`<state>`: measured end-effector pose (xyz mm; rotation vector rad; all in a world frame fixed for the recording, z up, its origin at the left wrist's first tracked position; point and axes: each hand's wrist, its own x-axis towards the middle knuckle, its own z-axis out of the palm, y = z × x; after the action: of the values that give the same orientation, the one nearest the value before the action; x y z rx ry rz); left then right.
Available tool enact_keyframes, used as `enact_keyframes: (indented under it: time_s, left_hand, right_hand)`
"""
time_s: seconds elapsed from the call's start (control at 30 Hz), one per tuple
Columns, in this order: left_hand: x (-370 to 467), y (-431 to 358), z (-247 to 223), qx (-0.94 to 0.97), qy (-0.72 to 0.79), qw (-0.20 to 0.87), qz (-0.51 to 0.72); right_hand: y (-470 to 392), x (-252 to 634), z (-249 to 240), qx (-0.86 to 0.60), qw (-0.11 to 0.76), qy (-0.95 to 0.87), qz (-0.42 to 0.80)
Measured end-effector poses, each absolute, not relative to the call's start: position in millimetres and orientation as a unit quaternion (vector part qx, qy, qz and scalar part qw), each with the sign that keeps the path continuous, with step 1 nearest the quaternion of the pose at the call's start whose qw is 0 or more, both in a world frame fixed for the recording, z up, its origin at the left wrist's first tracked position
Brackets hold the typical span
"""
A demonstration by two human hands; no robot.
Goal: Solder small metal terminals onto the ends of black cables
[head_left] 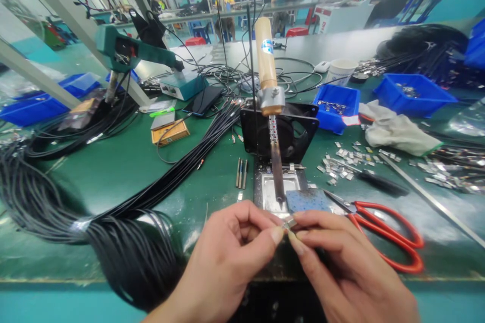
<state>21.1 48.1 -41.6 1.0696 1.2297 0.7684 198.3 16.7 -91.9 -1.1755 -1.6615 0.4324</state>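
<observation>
My right hand (348, 262) pinches a small silvery metal connector (290, 222) between thumb and fingertips. My left hand (231, 252) meets it from the other side, thumb and forefinger closed on the connector's near end; fingertips cover much of it. Just beyond my hands the dark tip of a soldering iron (277, 161) points down over a metal tray (270, 189). A blue sponge (307, 200) lies right behind my right fingertips. Red-handled scissors (392, 234) rest beside my right hand.
A black fan (299, 136) stands behind the iron. Bundled black cables (182, 176) spread over the left side. Loose metal connectors (348, 159) lie at right, near blue bins (337, 96) and a pale glove (397, 131). A green heat gun (129, 50) hangs at left.
</observation>
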Motion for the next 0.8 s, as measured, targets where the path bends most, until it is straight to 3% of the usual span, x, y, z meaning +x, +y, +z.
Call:
enact_keyframes:
  time_s: [0.8]
  left_hand:
    - [21.4, 56.4, -37.5, 0.487, 0.536, 0.605, 0.33]
  right_hand:
    - [20.3, 197.4, -84.9, -0.52, 0.496, -0.663, 0.21]
